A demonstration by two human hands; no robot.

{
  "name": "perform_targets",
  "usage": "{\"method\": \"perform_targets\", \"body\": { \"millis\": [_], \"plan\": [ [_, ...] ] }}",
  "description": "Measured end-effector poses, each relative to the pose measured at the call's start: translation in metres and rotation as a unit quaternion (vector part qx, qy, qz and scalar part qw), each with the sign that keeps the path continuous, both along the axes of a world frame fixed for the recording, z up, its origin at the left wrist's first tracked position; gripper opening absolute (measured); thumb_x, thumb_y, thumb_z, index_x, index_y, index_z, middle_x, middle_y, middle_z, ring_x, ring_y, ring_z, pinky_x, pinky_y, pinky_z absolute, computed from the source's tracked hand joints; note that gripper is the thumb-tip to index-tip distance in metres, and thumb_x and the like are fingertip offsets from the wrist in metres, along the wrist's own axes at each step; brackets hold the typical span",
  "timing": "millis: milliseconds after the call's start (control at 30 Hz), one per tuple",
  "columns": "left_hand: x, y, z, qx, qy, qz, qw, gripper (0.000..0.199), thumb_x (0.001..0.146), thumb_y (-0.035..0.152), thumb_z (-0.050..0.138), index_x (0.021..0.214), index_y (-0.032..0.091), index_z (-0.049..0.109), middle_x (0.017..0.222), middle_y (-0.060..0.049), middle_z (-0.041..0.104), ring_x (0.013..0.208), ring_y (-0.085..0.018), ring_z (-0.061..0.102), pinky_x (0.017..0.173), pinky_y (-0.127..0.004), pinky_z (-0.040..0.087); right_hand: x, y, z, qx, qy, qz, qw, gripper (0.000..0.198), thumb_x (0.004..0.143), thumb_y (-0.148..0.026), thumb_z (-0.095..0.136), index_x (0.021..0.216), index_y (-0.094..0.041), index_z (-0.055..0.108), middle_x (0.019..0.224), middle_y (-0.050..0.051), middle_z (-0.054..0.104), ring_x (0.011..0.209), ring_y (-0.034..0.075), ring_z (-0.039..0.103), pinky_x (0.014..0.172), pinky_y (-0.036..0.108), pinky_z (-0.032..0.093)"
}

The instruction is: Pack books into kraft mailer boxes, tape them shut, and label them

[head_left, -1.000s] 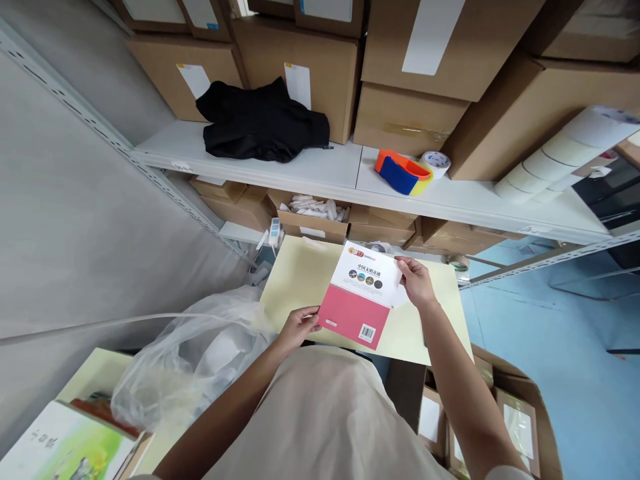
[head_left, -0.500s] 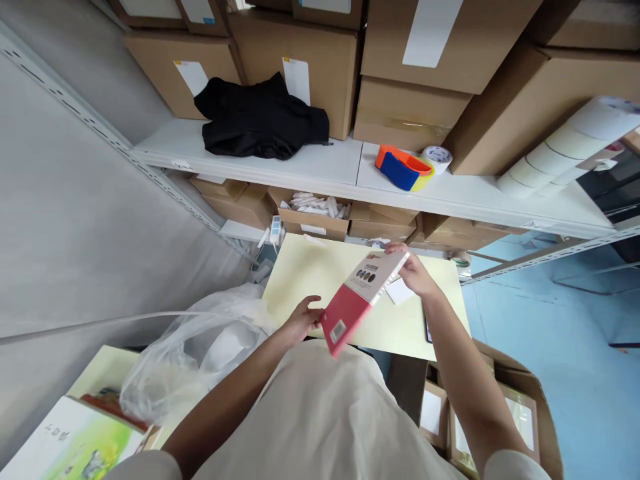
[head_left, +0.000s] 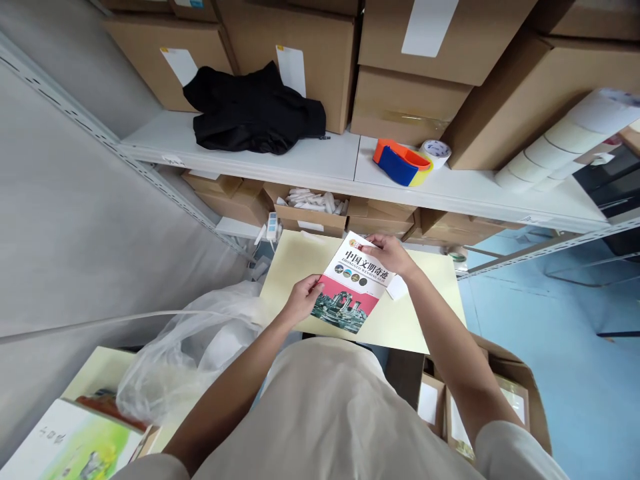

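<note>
A paperback book [head_left: 350,283] is held slightly tilted above the pale yellow table [head_left: 415,323]. Its front cover faces me, white with dark Chinese characters at the top and pink with a picture of stone ruins below. My left hand [head_left: 303,300] grips the book's left edge, thumb over the cover and fingers behind it. At the upper right corner my right hand [head_left: 389,255] is closed on the book, with some fingers lying over the cover. A white paper [head_left: 397,288] on the table is partly hidden by the book and my right arm.
Along the back runs a shelf [head_left: 330,160] with cardboard boxes [head_left: 400,107], a black garment [head_left: 255,110], coloured bands [head_left: 397,165] and tape rolls [head_left: 560,143]. A clear plastic bag [head_left: 175,347] lies at left. An open carton [head_left: 533,387] stands low at right.
The book has turned from its back cover, with the barcode, to its front cover. My left hand has moved up and taken hold of its left edge; my right hand has shifted left.
</note>
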State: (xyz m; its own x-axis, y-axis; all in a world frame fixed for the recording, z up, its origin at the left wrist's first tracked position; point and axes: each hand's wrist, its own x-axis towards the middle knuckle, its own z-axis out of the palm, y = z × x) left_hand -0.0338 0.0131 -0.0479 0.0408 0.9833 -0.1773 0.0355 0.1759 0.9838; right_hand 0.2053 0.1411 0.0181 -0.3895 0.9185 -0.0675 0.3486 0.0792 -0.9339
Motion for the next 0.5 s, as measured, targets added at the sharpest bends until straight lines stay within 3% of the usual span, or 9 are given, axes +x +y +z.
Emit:
{"method": "perform_targets", "body": {
  "millis": [67,167,233,300,400,500],
  "plan": [
    [0.005,-0.003,-0.002,0.005,0.007,0.040,0.999,0.032,0.080,0.041,0.061,0.099,0.017,0.069,0.092,-0.004,0.070,0.084,-0.019,0.060,0.079,-0.026,0.044,0.011,-0.004,0.004,-0.006,-0.005,-0.040,0.999,0.032,0.065,-0.049,0.075,0.076,-0.020,0.068,0.073,0.003,0.071,0.066,0.019,0.064,0.055,0.028,0.049],
    [0.007,-0.008,-0.006,-0.010,-0.038,0.073,0.997,0.034,0.079,0.044,0.061,0.099,0.017,0.068,0.093,-0.005,0.070,0.087,-0.019,0.061,0.082,-0.027,0.045,0.032,-0.024,0.001,-0.101,0.079,-0.049,0.991,0.037,0.060,-0.051,0.078,0.078,-0.021,0.068,0.073,0.004,0.071,0.065,0.020,0.065,0.058,0.031,0.052],
    [0.008,-0.009,-0.008,-0.021,-0.086,0.094,0.992,0.038,0.077,0.047,0.063,0.100,0.017,0.067,0.095,-0.006,0.071,0.089,-0.020,0.062,0.083,-0.028,0.045,0.038,-0.047,-0.011,-0.160,0.169,-0.040,0.972,0.042,0.061,-0.052,0.077,0.089,-0.023,0.067,0.080,0.004,0.071,0.069,0.020,0.066,0.065,0.035,0.054],
    [0.010,-0.008,-0.009,-0.024,-0.116,0.117,0.986,0.042,0.074,0.049,0.065,0.101,0.017,0.066,0.097,-0.006,0.071,0.091,-0.020,0.062,0.085,-0.029,0.045,0.034,-0.075,-0.029,-0.184,0.197,-0.057,0.961,0.045,0.065,-0.051,0.076,0.099,-0.025,0.066,0.086,0.003,0.071,0.073,0.019,0.067,0.069,0.035,0.055],
    [0.010,-0.008,-0.012,-0.027,-0.103,0.115,0.988,0.043,0.076,0.049,0.063,0.105,0.017,0.066,0.099,-0.006,0.070,0.094,-0.020,0.061,0.088,-0.029,0.045,0.019,-0.115,-0.057,-0.170,0.162,-0.130,0.963,0.051,0.071,-0.048,0.071,0.116,-0.029,0.059,0.094,0.003,0.068,0.076,0.018,0.065,0.066,0.034,0.056],
    [0.005,-0.013,-0.018,-0.045,-0.056,0.067,0.995,0.043,0.076,0.040,0.064,0.113,0.019,0.065,0.102,-0.006,0.069,0.093,-0.019,0.061,0.086,-0.028,0.046,0.010,-0.138,-0.078,-0.152,0.135,-0.186,0.961,0.047,0.073,-0.047,0.067,0.115,-0.030,0.059,0.095,0.004,0.065,0.072,0.018,0.064,0.060,0.033,0.055]
  ]
}}
